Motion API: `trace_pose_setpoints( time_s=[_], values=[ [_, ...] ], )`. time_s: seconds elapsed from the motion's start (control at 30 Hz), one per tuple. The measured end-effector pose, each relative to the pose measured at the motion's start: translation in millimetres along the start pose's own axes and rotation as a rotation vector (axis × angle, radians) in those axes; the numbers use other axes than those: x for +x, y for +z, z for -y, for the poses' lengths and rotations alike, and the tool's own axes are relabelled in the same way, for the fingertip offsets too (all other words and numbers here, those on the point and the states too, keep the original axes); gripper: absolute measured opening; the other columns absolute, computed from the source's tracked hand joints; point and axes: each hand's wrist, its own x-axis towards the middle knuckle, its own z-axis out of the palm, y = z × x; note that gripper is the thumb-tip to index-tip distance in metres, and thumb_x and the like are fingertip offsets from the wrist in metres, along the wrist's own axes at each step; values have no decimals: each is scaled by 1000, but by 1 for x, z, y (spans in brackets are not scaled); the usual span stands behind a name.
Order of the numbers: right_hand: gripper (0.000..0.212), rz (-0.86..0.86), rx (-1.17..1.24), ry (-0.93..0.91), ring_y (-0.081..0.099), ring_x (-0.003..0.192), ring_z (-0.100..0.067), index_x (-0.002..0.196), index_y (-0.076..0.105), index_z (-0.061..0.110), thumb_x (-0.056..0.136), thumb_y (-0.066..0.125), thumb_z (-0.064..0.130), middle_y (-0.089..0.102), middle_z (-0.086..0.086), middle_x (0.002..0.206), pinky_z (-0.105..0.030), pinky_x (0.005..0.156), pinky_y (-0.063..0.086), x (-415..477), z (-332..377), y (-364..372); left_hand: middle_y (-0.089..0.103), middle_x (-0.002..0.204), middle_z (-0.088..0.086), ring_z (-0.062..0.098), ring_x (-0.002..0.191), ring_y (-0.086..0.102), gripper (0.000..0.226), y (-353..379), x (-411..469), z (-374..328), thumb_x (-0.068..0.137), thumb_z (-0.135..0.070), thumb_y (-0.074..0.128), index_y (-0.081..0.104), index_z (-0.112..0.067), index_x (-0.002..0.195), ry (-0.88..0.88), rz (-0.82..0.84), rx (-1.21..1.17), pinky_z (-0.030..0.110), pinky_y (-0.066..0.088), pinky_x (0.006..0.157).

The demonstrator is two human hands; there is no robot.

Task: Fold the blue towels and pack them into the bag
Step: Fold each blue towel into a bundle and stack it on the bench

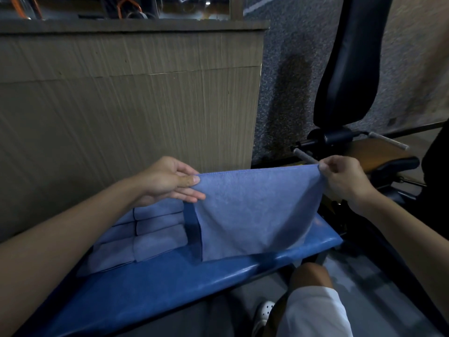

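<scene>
A blue towel (255,210) hangs spread out above a blue padded bench (184,280). My left hand (170,181) pinches its upper left corner between thumb and fingers. My right hand (342,176) pinches the upper right corner. The towel's lower edge touches the bench top. Behind and below my left hand lie several folded blue towels (155,229) in rows on the bench. A dark blue strap (192,227) runs down beside the hanging towel's left edge. No bag is clearly seen.
A wood-grain panel wall (121,105) stands close behind the bench. Black gym equipment with a padded back (349,64) and metal bars stands at the right. My knee in white shorts (313,302) and a white shoe (263,312) are below the bench's front edge.
</scene>
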Motion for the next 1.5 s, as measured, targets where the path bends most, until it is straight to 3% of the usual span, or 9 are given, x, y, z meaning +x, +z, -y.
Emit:
trace_pose_setpoints(
  time_s=[0.1,0.23,0.4,0.53,0.77,0.9,1.0,1.07,1.5],
  values=[
    [29,110,92,63,57,86,-15,79,65,13,99,46,2,61,-5,96,-30,69,47,5,-13,8,67,105,28,34,89,73,22,0,8,10,93,2,58,54,7,114,-75,17,-5,34,62,70],
    [23,93,54,76,51,70,-20,83,57,2,100,43,4,53,-14,75,-29,64,42,9,-19,21,63,109,31,34,86,73,21,7,23,25,94,3,57,53,8,113,-97,-65,-53,35,62,68],
    [28,1,114,16,62,82,-23,79,57,20,100,44,7,62,-4,78,-40,81,50,33,-8,31,63,98,26,20,71,74,7,8,48,13,94,5,55,57,-1,93,122,-310,-182,30,61,71],
    [29,-86,231,-48,59,74,-13,81,53,21,102,39,7,60,-2,78,-37,76,49,48,13,30,67,90,18,18,80,74,11,2,53,-5,96,2,54,61,-6,92,281,-387,-177,27,60,77],
    [23,-6,190,37,56,93,-19,81,57,13,98,45,2,62,-12,96,-31,79,42,9,-10,31,67,84,17,12,70,73,10,12,39,43,94,6,55,62,-1,94,297,-302,-70,20,59,65],
    [24,225,58,229,55,63,-11,76,57,8,93,49,-6,58,-13,75,-17,58,43,-48,-67,41,65,80,17,16,68,67,16,33,21,123,91,8,58,64,-6,84,136,-231,34,17,56,58],
    [34,340,-111,261,52,64,-19,65,58,11,88,48,-13,56,-6,63,-26,66,42,-84,-109,48,66,79,14,17,72,64,16,47,3,172,91,7,58,65,-5,83,18,-172,80,18,56,62],
    [35,361,-160,265,49,62,-16,65,58,13,86,47,-14,55,-2,61,-18,58,38,-100,-122,50,66,82,15,15,69,65,13,52,-5,189,92,6,58,65,-3,85,-34,-146,81,19,56,62],
    [23,435,-233,274,54,73,-17,80,67,5,87,49,-8,64,-9,81,-9,58,39,-96,-127,47,70,68,0,8,51,61,8,39,2,191,91,-6,63,67,-14,89,-43,-101,407,26,46,50]
  ],
)
